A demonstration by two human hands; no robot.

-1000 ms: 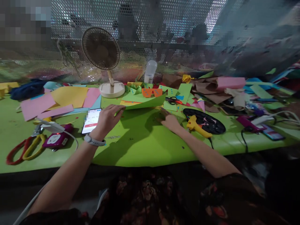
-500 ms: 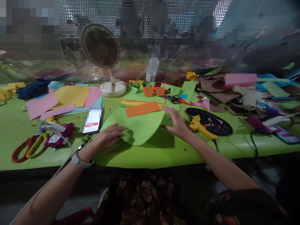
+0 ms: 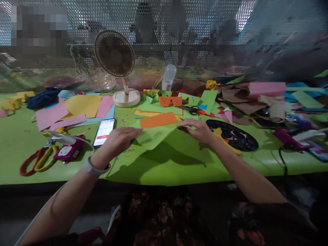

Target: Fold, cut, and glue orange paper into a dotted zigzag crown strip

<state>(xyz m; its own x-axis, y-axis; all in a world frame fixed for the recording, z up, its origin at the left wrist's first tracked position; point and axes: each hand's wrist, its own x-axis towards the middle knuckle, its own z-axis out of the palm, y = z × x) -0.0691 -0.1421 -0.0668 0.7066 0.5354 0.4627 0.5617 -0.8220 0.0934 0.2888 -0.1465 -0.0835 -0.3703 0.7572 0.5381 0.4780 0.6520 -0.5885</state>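
A green paper sheet (image 3: 156, 135) hangs lifted and sagging above the green table (image 3: 166, 164) between my two hands. My left hand (image 3: 120, 138), with a watch at the wrist, grips the sheet's left edge. My right hand (image 3: 198, 130) pinches its right edge. An orange paper strip (image 3: 158, 120) lies just behind the sheet. A phone (image 3: 104, 132) with a lit screen rests to the left of my left hand. A yellow glue gun (image 3: 225, 138) lies on a black round tray (image 3: 238, 138) right behind my right hand.
A small fan (image 3: 116, 63) and a white bottle (image 3: 169, 77) stand at the back. Pink and yellow papers (image 3: 77, 109) lie at the left, red and yellow scissors (image 3: 36, 162) nearer the front edge. Paper scraps, black-handled scissors (image 3: 191, 109) and cables crowd the right.
The green sheet was curled down flat on the table under both hands half a second ago; now both hands hold it raised off the table by its edges.
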